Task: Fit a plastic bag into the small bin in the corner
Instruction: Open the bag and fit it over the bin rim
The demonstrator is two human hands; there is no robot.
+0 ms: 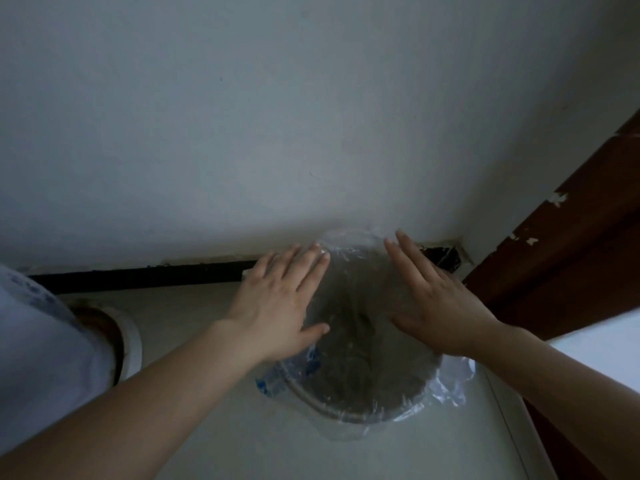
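Left hand (pixel 277 301) and right hand (pixel 441 306) both flat, fingers straight, laid on the bag at opposite sides of the bin mouth. Wall (pixel 311 116) behind, brown door (pixel 571 258) right. Small bin (pixel 320 410) sits on floor in corner. Clear plastic bag (pixel 450 379) lines it, edges draped over rim.

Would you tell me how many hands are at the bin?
2. The left hand rests flat at the left side of the bin, the right hand at its right side, both on the plastic bag.
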